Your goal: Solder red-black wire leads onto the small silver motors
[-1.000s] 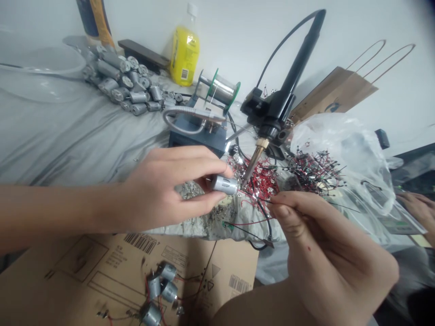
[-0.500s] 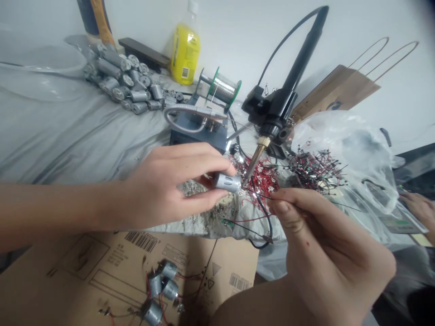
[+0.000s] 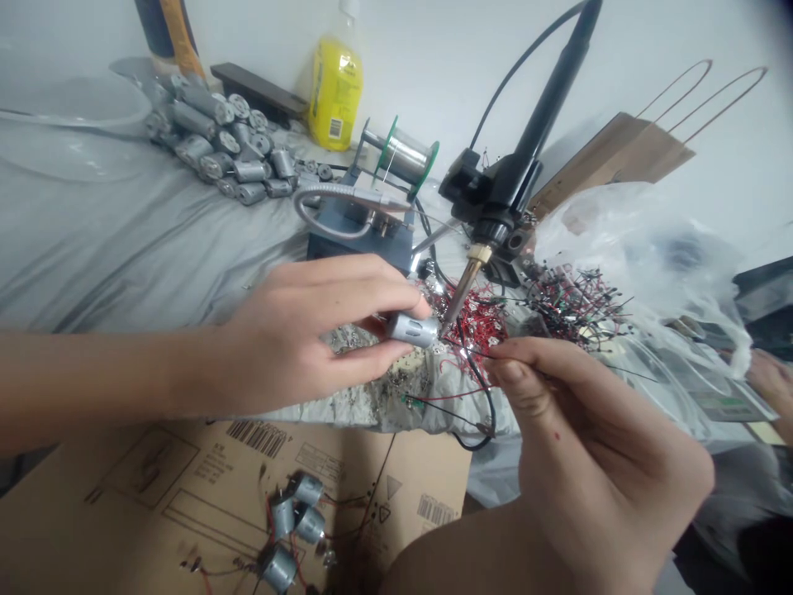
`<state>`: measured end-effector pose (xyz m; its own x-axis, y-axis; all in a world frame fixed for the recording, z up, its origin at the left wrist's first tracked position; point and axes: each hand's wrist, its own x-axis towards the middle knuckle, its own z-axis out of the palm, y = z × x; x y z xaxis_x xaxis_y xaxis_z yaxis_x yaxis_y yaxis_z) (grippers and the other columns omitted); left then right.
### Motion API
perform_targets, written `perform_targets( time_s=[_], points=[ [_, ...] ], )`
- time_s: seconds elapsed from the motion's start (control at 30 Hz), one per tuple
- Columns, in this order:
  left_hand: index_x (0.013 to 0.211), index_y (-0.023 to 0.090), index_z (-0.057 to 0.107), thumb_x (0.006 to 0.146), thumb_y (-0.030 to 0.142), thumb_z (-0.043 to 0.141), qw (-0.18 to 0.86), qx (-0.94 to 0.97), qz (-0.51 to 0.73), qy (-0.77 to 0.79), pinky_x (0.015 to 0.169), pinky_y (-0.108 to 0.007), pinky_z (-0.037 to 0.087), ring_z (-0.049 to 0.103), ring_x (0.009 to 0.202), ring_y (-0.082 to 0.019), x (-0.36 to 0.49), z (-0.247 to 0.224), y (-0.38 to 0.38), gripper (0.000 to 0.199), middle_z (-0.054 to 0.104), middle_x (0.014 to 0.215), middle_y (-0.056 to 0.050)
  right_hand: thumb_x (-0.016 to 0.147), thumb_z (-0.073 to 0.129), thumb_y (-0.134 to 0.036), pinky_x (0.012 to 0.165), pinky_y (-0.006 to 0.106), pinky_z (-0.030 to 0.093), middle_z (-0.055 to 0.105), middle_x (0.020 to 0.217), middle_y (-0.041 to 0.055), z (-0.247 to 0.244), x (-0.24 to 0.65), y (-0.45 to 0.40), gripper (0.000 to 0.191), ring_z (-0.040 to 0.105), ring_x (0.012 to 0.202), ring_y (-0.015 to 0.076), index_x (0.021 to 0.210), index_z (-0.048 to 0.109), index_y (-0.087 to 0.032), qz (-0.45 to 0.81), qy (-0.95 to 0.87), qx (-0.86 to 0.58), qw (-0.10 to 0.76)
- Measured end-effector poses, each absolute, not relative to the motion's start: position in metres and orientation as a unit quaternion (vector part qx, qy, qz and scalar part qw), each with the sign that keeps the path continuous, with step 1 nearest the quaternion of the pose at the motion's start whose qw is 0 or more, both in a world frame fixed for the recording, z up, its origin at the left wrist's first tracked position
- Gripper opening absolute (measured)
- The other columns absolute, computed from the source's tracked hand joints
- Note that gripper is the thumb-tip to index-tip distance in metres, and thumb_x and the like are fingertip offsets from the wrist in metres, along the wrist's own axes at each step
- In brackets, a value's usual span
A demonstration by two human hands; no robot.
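Note:
Between the fingers and thumb of my left hand (image 3: 322, 330) is a small silver electric motor (image 3: 414, 330), its end turned to the right. My right hand (image 3: 582, 438) pinches a thin black wire (image 3: 476, 353) that runs left to the motor's end. Over that end, the tip of a soldering iron (image 3: 462, 293) points down, touching or very close to it. A black clamp (image 3: 486, 194) holds the iron. Behind the motor stands a solder feeder (image 3: 359, 240) with a spool of solder wire (image 3: 405, 157). Red wires (image 3: 477, 318) lie in a heap just beyond my hands.
A pile of motors (image 3: 216, 140) lies at the back left, near a yellow bottle (image 3: 335, 91). Wired motors (image 3: 278, 566) rest on a cardboard box (image 3: 204, 496) below. Black-and-red leads (image 3: 576, 306) and a plastic bag (image 3: 650, 240) lie right. Another person's hand (image 3: 771, 380) shows at the right edge.
Both hands keep their grips and have hardly moved; the motor stays at the iron's tip. The view has shifted slightly. The other person's hand at the right edge has shifted a little.

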<state>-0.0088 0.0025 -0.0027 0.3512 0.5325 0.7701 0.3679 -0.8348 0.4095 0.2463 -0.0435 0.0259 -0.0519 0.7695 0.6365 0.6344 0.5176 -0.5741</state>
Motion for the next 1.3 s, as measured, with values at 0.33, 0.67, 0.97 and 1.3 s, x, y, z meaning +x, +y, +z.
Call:
perform_targets(
  time_s=[0.33,0.67,0.97,1.3],
  points=[
    [0.122,0.021,0.075,0.106,0.011,0.076,0.075,0.819,0.502,0.267,0.096,-0.028,0.065,0.080,0.105,-0.019,-0.0089,-0.0019,0.0019,0.019,0.082,0.117,-0.006,0.099,0.084,-0.015,0.072,0.028,0.051,0.077,0.091,-0.0039,0.0262,0.2450,-0.0424,0.014,0.067,0.082,0.0127,0.097,0.084,-0.029,0.076,-0.723,-0.482,0.489],
    [0.122,0.024,0.075,0.106,0.011,0.076,0.073,0.817,0.503,0.272,0.097,-0.029,0.066,0.081,0.105,-0.020,-0.0068,-0.0031,0.0026,0.020,0.083,0.117,-0.005,0.099,0.084,-0.017,0.070,0.030,0.050,0.078,0.091,-0.0033,0.0260,0.2447,-0.0421,0.013,0.068,0.081,0.0144,0.097,0.085,-0.029,0.072,-0.722,-0.483,0.491],
    [0.122,0.024,0.076,0.106,0.012,0.076,0.071,0.819,0.499,0.275,0.097,-0.031,0.068,0.081,0.105,-0.020,-0.0080,-0.0019,0.0026,0.020,0.083,0.116,-0.005,0.101,0.083,-0.016,0.072,0.029,0.050,0.079,0.091,-0.0051,0.0268,0.2447,-0.0422,0.014,0.068,0.081,0.0122,0.098,0.085,-0.030,0.086,-0.723,-0.481,0.488],
    [0.121,0.024,0.076,0.106,0.010,0.076,0.068,0.820,0.499,0.271,0.096,-0.030,0.068,0.081,0.105,-0.020,-0.0078,-0.0023,0.0019,0.020,0.083,0.116,-0.005,0.100,0.084,-0.018,0.071,0.029,0.049,0.078,0.091,-0.0050,0.0278,0.2466,-0.0417,0.011,0.067,0.082,0.0122,0.097,0.084,-0.029,0.084,-0.729,-0.484,0.476]
  ],
)
